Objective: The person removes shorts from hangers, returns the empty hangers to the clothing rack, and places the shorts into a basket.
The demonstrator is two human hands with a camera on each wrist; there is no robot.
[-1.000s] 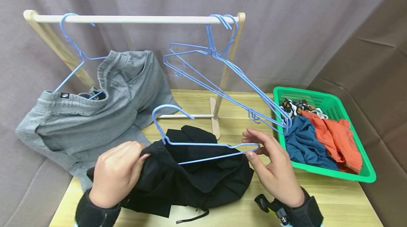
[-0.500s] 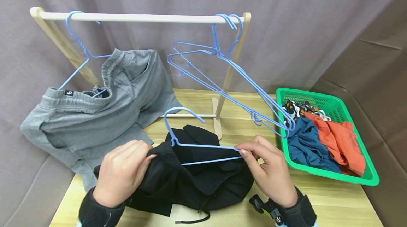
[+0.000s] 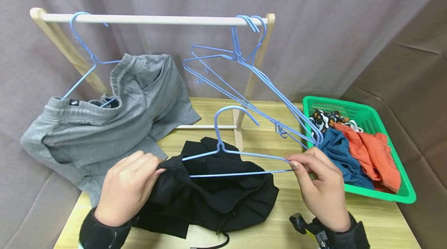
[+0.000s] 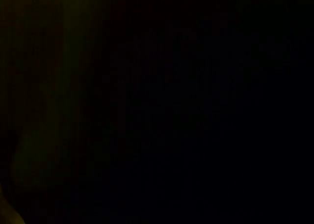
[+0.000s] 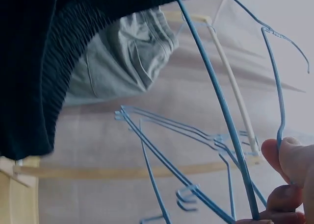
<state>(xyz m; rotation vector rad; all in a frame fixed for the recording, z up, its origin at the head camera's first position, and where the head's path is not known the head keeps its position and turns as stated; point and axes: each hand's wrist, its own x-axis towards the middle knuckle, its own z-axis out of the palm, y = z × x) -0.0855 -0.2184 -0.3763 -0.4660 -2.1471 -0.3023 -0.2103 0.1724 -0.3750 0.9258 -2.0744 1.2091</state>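
Note:
Black shorts with a drawstring [image 3: 241, 206] lie bunched on the wooden table. My left hand [image 3: 127, 189] grips their waistband at its left side. A blue wire hanger [image 3: 217, 125] reaches into the waist opening; its left end is hidden inside the cloth. My right hand [image 3: 323, 187] pinches the hanger's right end between thumb and fingers, outside the shorts. In the right wrist view, the hanger's lower wire [image 5: 216, 82] runs from the right fingers toward the gathered black waistband [image 5: 73, 52]. The left wrist view is almost wholly dark.
A rack with a white bar [image 3: 157, 19] stands behind. Grey shorts [image 3: 94, 125] hang on a blue hanger at its left, several bare blue hangers [image 3: 269, 86] at its right. At right, a green basket [image 3: 406, 192] holds orange, blue and patterned clothes.
My right hand closed on the hanger's right end, moved left, then drew back right. The hanger's hook has shifted right with it. The left hand keeps its grip on the waistband.

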